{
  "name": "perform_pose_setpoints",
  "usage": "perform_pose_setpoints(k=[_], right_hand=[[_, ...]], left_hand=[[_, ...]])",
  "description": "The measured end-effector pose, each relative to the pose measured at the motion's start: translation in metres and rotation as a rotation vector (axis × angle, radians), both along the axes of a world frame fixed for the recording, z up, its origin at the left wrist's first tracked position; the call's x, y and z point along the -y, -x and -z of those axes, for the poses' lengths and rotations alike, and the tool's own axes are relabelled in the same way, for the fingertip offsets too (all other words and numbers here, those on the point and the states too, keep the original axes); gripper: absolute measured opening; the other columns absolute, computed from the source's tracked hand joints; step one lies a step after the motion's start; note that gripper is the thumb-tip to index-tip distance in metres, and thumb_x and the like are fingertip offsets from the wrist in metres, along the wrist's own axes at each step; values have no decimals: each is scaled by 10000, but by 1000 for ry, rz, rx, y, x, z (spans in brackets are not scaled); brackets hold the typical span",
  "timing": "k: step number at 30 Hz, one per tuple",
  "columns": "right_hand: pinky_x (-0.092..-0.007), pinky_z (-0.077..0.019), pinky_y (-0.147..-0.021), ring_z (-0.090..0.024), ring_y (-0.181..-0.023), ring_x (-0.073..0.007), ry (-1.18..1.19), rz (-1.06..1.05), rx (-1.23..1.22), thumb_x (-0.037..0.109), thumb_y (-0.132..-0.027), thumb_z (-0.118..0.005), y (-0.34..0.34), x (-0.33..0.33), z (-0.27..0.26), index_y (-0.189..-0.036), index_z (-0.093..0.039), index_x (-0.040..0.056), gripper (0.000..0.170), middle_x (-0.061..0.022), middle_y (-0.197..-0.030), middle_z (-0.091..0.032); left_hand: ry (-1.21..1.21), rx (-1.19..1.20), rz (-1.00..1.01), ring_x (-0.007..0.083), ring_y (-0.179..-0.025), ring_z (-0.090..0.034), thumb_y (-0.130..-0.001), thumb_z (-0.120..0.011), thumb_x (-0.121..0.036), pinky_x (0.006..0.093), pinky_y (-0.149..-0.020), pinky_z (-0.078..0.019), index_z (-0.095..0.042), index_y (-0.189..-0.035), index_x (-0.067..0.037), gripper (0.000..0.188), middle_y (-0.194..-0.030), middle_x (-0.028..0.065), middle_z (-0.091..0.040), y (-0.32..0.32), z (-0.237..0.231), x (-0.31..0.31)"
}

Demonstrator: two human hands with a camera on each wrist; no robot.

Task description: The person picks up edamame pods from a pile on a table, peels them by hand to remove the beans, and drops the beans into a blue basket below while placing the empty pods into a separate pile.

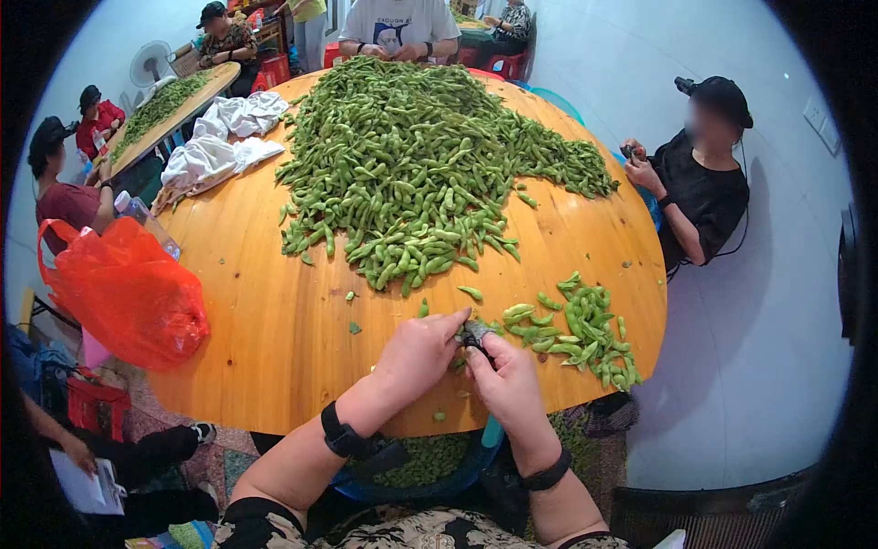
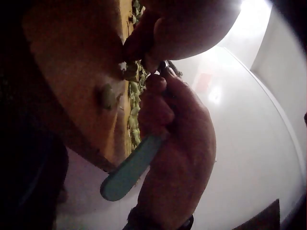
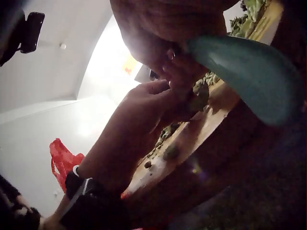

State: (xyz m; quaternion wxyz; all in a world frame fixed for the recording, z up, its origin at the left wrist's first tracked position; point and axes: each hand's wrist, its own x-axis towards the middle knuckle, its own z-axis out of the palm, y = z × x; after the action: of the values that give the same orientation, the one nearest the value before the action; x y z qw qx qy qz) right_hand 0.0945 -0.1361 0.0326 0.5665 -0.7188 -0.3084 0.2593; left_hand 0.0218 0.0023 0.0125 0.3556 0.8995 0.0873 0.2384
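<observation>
Left hand (image 1: 413, 362) pinching a green pod (image 3: 199, 98); right hand (image 1: 508, 382) curled round a teal handle (image 2: 130, 170).

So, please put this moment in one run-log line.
right hand: grips turquoise handle; left hand: meets right, hold unclear; large pod pile: on table, ahead; small pod pile: at right

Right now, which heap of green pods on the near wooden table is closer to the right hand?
The small heap of green pods beside the right hand; the far larger heap lies farther away.
</observation>
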Motion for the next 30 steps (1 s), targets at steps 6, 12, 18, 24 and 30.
perform_pose_setpoints(k=[6,12,18,24,30], right_hand=[[-232,-402,-552,-470,-616,-47,-53,29,127,65,-893,-542,-5,-7,17,-992,-605,-28,149,-9,-659,-516],[-209,-390,-538,-474,-599,-39,-8,52,-13,67,-894,-547,-6,-8,11,-985,-625,-4,139,35,-680,-540],[-170,-314,-423,-429,-483,-18,-53,-16,-486,110,-922,-537,-13,-3,0,-872,-593,63,88,44,-648,-523],[-174,-291,-381,-405,-424,-32,-73,-58,-608,138,-924,-545,-21,4,1,-871,-583,68,96,26,-645,-538],[-169,-292,-382,-407,-427,-23,-113,-95,-633,138,-926,-545,-27,3,1,-939,-614,58,107,34,-641,-537]], left_hand=[[-66,22,-30,361,-793,-630,-824,-562,-75,431,-698,-507,-563,-1165,14,352,-860,199,-641,2,2,2],[-77,-1,-14,359,-787,-632,-818,-555,-67,425,-695,-509,-562,-1164,19,356,-867,197,-643,2,1,2],[-54,30,63,358,-805,-632,-811,-557,-62,428,-709,-510,-574,-1149,24,349,-887,216,-643,3,0,-4],[60,67,157,326,-826,-646,-784,-616,-54,373,-716,-528,-604,-1143,-8,361,-913,197,-652,4,-5,-8],[684,-54,185,168,-776,-641,-872,-560,-34,318,-658,-524,-551,-1165,0,295,-909,111,-654,2,-8,-6]])
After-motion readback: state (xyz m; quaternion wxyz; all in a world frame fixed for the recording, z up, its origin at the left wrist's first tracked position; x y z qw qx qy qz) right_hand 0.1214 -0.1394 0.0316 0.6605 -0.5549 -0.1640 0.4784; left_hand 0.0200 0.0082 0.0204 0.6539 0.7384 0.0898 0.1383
